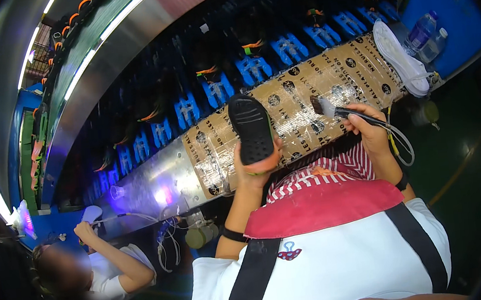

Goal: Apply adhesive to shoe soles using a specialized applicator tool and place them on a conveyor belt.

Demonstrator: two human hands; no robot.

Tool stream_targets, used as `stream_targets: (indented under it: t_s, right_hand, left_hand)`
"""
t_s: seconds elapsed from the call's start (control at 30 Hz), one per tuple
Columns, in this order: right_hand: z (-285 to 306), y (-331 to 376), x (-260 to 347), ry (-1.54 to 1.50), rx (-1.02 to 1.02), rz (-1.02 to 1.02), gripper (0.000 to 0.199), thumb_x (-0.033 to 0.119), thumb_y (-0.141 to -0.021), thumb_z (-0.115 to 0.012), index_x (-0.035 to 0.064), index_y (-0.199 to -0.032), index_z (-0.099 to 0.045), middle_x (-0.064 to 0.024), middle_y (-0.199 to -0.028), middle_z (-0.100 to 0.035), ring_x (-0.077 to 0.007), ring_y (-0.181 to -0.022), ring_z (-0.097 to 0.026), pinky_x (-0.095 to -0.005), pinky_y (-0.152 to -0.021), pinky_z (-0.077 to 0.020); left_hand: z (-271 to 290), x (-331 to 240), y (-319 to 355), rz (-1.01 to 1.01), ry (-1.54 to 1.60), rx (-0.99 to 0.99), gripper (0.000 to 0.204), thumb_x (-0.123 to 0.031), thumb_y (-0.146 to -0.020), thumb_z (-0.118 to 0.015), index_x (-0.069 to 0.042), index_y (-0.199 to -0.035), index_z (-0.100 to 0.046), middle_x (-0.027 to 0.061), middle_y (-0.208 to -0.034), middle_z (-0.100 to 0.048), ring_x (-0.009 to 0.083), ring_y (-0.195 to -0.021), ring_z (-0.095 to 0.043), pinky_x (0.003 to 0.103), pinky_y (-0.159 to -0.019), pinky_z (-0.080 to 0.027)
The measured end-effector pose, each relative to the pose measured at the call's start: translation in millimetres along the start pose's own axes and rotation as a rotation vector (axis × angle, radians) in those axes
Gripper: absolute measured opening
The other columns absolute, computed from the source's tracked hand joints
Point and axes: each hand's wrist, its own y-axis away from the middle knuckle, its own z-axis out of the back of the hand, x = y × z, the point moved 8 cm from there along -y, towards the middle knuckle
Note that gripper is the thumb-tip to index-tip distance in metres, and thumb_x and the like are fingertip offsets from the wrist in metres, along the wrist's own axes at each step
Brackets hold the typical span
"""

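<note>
My left hand (257, 170) is closed round the heel end of a black shoe sole (250, 122), held upright with its toe pointing away from me. Orange colour shows at the heel, and small round hollows mark the black face. To the right, my right hand (366, 131) grips a brush (345, 111) by its dark handle. The brush's brown bristles point left toward the sole, apart from it. A thin pale tube (407, 147) runs from the handle's rear end. Beneath both hands lies a ledge covered with printed brown paper and clear film (299, 94).
Beyond the ledge runs a row of blue holders (254, 69) carrying dark items with orange tabs. At right stand two plastic bottles (420, 32) beside a long white sole-shaped piece (399, 57). A co-worker (118, 268) at lower left holds up a pale sole-shaped piece (91, 213).
</note>
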Motion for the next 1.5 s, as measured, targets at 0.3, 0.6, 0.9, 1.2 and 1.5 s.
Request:
stream_targets:
  t_s: [0.3,0.6,0.9,1.2,1.5]
  right_hand:
    - [-27.5,2.8,14.6,0.029,0.106,-0.009,0.019,0.003,-0.078,-0.062,-0.0021,-0.096,-0.06,-0.0067,-0.079,-0.063,-0.0078,-0.065,-0.059,-0.0173,-0.059,-0.0457]
    - [-101.5,5.4,68.8,0.319,0.302,0.269,0.021,0.009,-0.072,-0.064,-0.0008,-0.09,-0.062,-0.0064,-0.07,-0.063,-0.0106,-0.061,-0.058,-0.0241,-0.054,-0.0439]
    - [-135.1,21.4,88.5,0.899,0.196,0.864,0.021,0.01,-0.066,-0.068,0.0033,-0.084,-0.06,-0.0115,-0.068,-0.057,-0.0268,-0.06,-0.058,-0.0343,-0.054,-0.0463]
    - [-125.6,23.7,101.9,0.593,0.297,0.791,0.021,0.007,-0.065,-0.066,0.002,-0.085,-0.062,-0.0117,-0.071,-0.06,-0.0265,-0.06,-0.058,-0.0321,-0.054,-0.0453]
    - [-137.4,37.1,90.3,0.697,0.364,0.889,0.017,0.011,-0.066,-0.066,0.0066,-0.081,-0.059,-0.0077,-0.068,-0.055,-0.0252,-0.065,-0.057,-0.0329,-0.056,-0.0457]
  left_hand:
    - [-8.0,29.5,-6.7,0.107,0.132,0.173,0.055,-0.04,-0.09,-0.028,0.001,-0.126,-0.039,0.0275,-0.116,-0.048,0.0386,-0.108,-0.049,0.05,-0.09,-0.043]
    - [-34.6,43.9,-21.5,0.119,0.1,0.361,0.057,-0.05,-0.09,-0.035,-0.004,-0.123,-0.044,0.0184,-0.115,-0.054,0.0311,-0.101,-0.056,0.042,-0.084,-0.049]
    - [-32.3,65.8,-15.2,0.189,-0.057,0.176,0.054,-0.048,-0.089,-0.039,-0.009,-0.127,-0.041,0.0102,-0.122,-0.052,0.0246,-0.11,-0.051,0.039,-0.094,-0.042]
    - [-53.6,60.9,-12.4,0.162,0.069,0.304,0.06,-0.051,-0.083,-0.051,-0.006,-0.122,-0.045,0.0145,-0.117,-0.053,0.0272,-0.105,-0.055,0.04,-0.091,-0.045]
    - [-42.8,64.4,-11.1,0.122,-0.116,0.326,0.061,-0.052,-0.079,-0.057,-0.008,-0.12,-0.046,0.0132,-0.116,-0.054,0.026,-0.104,-0.055,0.04,-0.091,-0.045]
